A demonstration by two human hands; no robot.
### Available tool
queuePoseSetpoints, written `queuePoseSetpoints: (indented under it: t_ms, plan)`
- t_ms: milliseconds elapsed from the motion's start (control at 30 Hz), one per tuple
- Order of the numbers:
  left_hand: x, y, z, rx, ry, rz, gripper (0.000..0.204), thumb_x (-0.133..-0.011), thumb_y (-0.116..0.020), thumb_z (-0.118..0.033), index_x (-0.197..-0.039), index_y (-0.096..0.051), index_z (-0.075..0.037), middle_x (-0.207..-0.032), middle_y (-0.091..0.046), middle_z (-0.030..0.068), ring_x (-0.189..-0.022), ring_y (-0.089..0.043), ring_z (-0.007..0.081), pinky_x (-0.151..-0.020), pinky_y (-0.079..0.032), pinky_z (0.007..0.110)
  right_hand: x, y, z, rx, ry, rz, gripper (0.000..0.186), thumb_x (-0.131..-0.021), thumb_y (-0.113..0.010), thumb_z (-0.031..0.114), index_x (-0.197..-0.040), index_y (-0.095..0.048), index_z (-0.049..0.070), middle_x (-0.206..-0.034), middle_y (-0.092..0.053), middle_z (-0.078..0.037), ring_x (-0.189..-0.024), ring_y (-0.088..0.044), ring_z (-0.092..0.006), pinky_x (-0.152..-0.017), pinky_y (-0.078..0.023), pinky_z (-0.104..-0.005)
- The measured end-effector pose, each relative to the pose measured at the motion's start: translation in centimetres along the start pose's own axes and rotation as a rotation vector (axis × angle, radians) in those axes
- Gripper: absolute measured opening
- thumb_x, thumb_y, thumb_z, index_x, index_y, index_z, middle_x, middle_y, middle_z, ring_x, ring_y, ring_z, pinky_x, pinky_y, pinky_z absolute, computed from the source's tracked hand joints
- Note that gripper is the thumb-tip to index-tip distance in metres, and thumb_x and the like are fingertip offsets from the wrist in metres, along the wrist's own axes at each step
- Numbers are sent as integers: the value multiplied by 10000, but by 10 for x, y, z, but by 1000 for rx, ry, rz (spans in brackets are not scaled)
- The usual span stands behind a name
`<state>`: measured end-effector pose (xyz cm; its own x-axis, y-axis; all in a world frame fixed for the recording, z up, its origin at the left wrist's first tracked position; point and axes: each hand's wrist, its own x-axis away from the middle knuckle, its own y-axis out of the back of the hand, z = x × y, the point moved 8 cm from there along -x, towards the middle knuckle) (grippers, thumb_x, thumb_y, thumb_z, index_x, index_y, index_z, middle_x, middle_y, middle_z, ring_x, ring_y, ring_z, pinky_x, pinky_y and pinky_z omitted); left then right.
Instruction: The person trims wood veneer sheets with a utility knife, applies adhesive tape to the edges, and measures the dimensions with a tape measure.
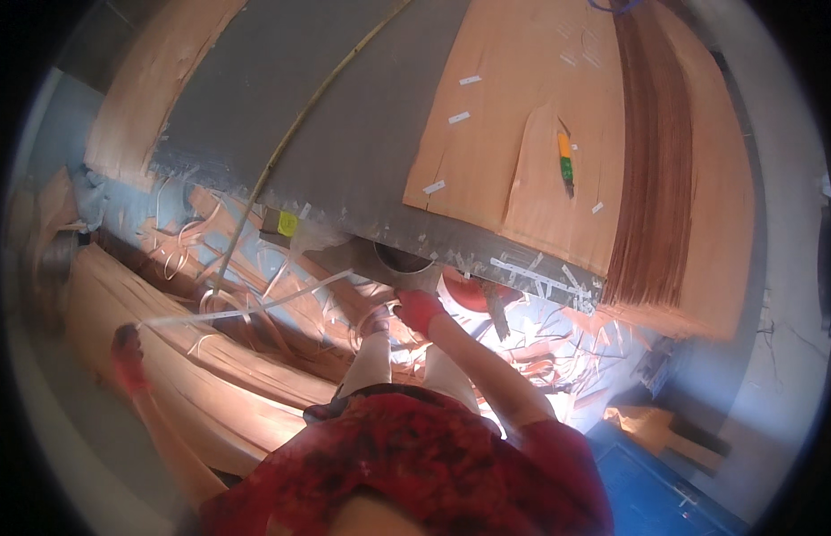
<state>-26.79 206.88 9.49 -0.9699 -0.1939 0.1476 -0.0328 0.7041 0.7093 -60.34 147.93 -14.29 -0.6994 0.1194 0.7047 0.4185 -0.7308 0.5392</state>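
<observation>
My left hand (129,362), in a red glove, is raised at the left above stacked wood sheets. Its fingers are closed on one end of a long, narrow white strip of tape (246,310). The strip runs right and away from me, and its far end comes near the table's front edge. My right hand (421,311), also red-gloved, is just below that edge, beside a dark round opening (404,257). Its fingers look curled; whether anything is in them is hidden. On the table lies a thin veneer sheet (487,116) with short white tape pieces stuck on it.
A yellow and green utility knife (566,163) rests on the veneer. Stacked reddish veneer (652,161) fills the table's right side. A long thin rod (295,134) crosses the grey tabletop (362,116). Veneer scraps litter the floor, and a blue box (647,482) stands lower right.
</observation>
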Motion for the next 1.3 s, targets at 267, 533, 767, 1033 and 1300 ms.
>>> queuePoseSetpoints:
  t_ms: [267,533,767,1033,1300]
  plan:
    - [198,-282,-338,-301,-928,804,182,-847,-689,-200,-977,-711,-75,-941,-692,146,-905,-656,366,-804,-522,429,124,208,131,-392,668,-698,581,-747,-809,282,-1278,-639,119,-1455,-489,-182,-1316,-460,-396,-1064,-437,-458]
    - [274,-395,-451,-233,-1179,1040,188,-818,-707,-200,-962,-714,-79,-915,-691,167,-874,-657,377,-765,-517,411,96,237,75,-600,634,-581,389,-694,-817,201,-1059,-734,95,-1458,-495,-171,-1365,-395,-399,-1116,-380,-455]
    - [304,-456,-474,-347,-825,1294,206,-857,-692,-167,-1045,-743,-99,-844,-715,85,-725,-653,200,-689,-515,317,86,239,12,-766,578,-710,206,-749,-774,131,-940,-748,60,-1363,-592,-149,-1313,-452,-359,-1079,-405,-435]
    - [285,-497,-487,518,-570,1197,506,-886,-705,-85,-1368,-558,-54,-1154,-677,58,-1018,-657,137,-889,-540,305,108,248,-28,-693,410,-1017,176,-749,-774,143,-909,-764,70,-1455,-527,-112,-1350,-400,-334,-1085,-385,-421]
    - [347,-551,-390,243,-353,1742,433,-866,-722,-56,-1278,-594,-20,-1113,-683,96,-968,-660,143,-867,-538,302,103,205,-63,-1263,142,-1227,277,-777,-759,28,-1050,-760,73,-1384,-570,-65,-1144,-562,-218,-947,-471,-336]
